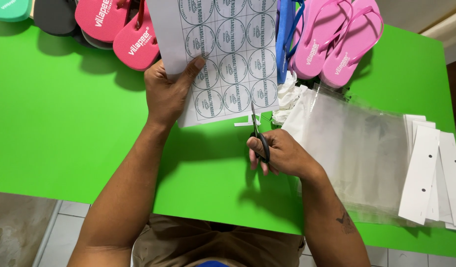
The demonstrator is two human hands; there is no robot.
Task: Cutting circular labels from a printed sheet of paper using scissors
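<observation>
My left hand [167, 92] grips the left edge of a white paper sheet [228, 54] printed with rows of round labels, holding it up over the green table [65, 123]. My right hand [280, 154] holds black-handled scissors [256, 133] with fingers through the loops. The blades point up at the sheet's bottom edge, between two columns of labels. A thin cut paper strip [245, 123] lies just left of the blades.
Pink flip-flops [336, 42] and a blue one [285, 34] lie at the back right, red, grey and teal ones [119, 29] at the back left. A stack of clear plastic bags [356, 148] and white punched card strips [425, 173] sit at right. Crumpled paper scraps [287, 96] lie nearby.
</observation>
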